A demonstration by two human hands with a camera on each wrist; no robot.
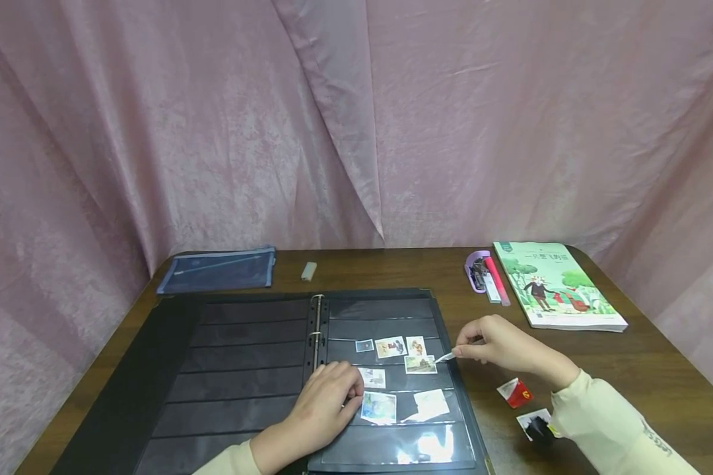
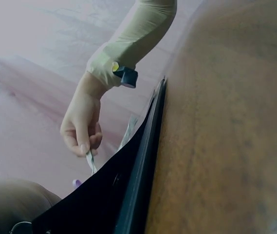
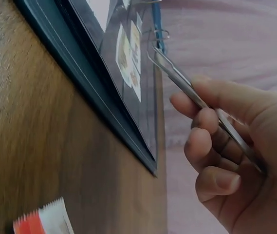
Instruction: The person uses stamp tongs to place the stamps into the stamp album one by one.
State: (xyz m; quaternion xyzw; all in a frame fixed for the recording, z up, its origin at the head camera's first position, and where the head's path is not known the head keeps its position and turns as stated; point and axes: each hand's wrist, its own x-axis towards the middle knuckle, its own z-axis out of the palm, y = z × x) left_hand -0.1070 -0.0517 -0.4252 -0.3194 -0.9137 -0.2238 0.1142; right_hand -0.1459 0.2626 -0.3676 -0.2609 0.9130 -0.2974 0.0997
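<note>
A black ring-bound stamp album point(image 1: 246, 343) lies spread on the table. On its right page are several stamps, among them a landscape stamp point(image 1: 420, 364), a bluish one point(image 1: 379, 408) and a white piece point(image 1: 430, 404). My right hand point(image 1: 492, 343) pinches metal tweezers point(image 3: 189, 90) between thumb and fingers. Their slightly parted tips point toward the page, close to the landscape stamp, and no stamp shows between them. Relaxed and palm down, my left hand point(image 1: 328, 401) rests on the album by the rings, its fingertips beside the bluish stamp.
Right of the album lie a red-and-white stamp point(image 1: 515, 392) and another stamp point(image 1: 531, 422), partly covered by the dark wrist camera. Farther back are a green book point(image 1: 555, 284), a purple stationery item point(image 1: 471, 270), a pink stick point(image 1: 496, 280), a white eraser point(image 1: 309, 271) and a blue pouch point(image 1: 216, 270).
</note>
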